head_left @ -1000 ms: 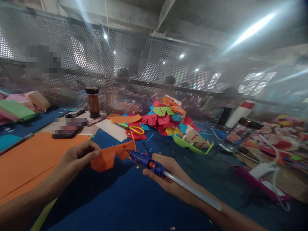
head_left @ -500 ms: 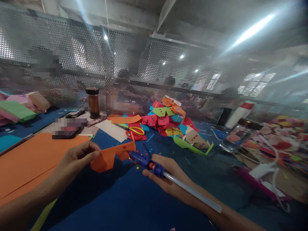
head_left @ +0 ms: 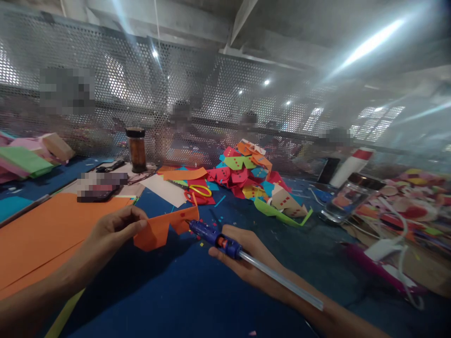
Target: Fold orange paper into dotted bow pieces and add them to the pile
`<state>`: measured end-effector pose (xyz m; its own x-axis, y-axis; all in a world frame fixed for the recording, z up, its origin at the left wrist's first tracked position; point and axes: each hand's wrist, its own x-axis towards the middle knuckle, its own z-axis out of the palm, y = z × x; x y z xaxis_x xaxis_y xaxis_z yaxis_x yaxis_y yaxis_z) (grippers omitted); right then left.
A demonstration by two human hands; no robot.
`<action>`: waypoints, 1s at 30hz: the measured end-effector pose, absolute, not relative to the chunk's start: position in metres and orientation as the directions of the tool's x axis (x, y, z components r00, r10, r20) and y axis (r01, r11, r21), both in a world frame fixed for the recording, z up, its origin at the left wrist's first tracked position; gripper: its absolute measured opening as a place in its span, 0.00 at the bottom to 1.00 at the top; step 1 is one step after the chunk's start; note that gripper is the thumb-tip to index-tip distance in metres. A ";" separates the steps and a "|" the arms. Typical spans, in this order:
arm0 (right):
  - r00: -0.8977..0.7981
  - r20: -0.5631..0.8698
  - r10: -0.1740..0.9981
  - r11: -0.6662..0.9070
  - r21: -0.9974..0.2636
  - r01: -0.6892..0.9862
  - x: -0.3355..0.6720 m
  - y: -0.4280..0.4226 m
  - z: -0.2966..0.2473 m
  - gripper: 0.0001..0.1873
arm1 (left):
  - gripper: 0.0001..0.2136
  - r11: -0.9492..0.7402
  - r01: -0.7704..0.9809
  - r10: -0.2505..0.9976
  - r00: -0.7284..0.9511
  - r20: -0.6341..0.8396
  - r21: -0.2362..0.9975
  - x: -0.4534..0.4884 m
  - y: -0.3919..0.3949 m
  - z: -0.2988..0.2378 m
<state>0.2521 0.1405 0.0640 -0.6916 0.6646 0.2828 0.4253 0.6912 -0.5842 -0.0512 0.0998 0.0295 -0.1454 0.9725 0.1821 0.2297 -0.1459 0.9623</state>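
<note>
Between the thumb and fingers of my left hand [head_left: 118, 230] is pinched the left end of an orange paper cutout [head_left: 153, 233], folded and notched, with a small red mark near its right part. My right hand [head_left: 248, 253] is wrapped around a blue hot glue gun [head_left: 214, 238], a long clear glue stick [head_left: 282, 279] sticking out of its rear. The gun's nozzle meets the cutout near its right end; whether it touches cannot be made out. Tiny coloured paper bits [head_left: 202, 244] lie on the blue table [head_left: 183, 291] around the tip.
Orange sheets [head_left: 45, 234] and a phone [head_left: 102, 188] lie left. Behind stand a dark-filled jar [head_left: 136, 150], yellow-handled scissors [head_left: 200, 191] and a heap of folded paper pieces [head_left: 239, 176]. At right are a glass bottle [head_left: 347, 199], a power strip [head_left: 377, 267] and paper scraps [head_left: 419, 202].
Almost nothing differs. Both hands, the orange paper cutout and the glue gun keep nearly the same positions.
</note>
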 end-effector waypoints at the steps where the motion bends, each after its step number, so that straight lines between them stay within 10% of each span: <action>1: -0.690 0.282 0.666 0.691 -0.583 0.428 0.252 0.140 0.064 0.14 | 0.14 -0.151 0.228 0.972 -0.143 0.187 0.962 -0.051 0.100 0.030; 30: -0.542 0.170 0.823 0.451 -0.775 0.442 0.256 0.137 0.072 0.16 | 0.14 -0.122 0.211 0.973 -0.168 0.159 0.970 -0.048 0.100 0.032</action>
<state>0.2559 0.1373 0.0722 -0.5418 0.8231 0.1700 0.4420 0.4510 -0.7754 -0.0485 0.1003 0.0319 -0.1678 0.9729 0.1591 0.2109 -0.1222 0.9698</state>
